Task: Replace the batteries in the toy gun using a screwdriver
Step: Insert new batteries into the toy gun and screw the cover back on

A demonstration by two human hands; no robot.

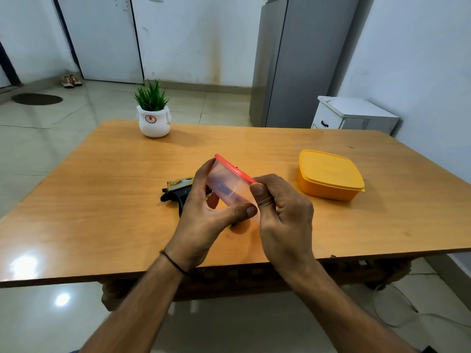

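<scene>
The task had barely begun: the left hand point(204, 212) gripped a clear tub point(229, 186) and the right hand point(283, 212) pinched its red lid point(234, 168), not yet off. The toy gun point(175, 190) lay on the table point(102, 200) just behind them, apparently unopened; unscrewing and swapping batteries remained.

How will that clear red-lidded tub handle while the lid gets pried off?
The clear tub looks thin-walled, so it probably flexes under the left hand and feels light. Its smooth walls may slip in a loose grip. The dark item inside will likely slide when the red lid pops, since the tub is held tilted.
</scene>
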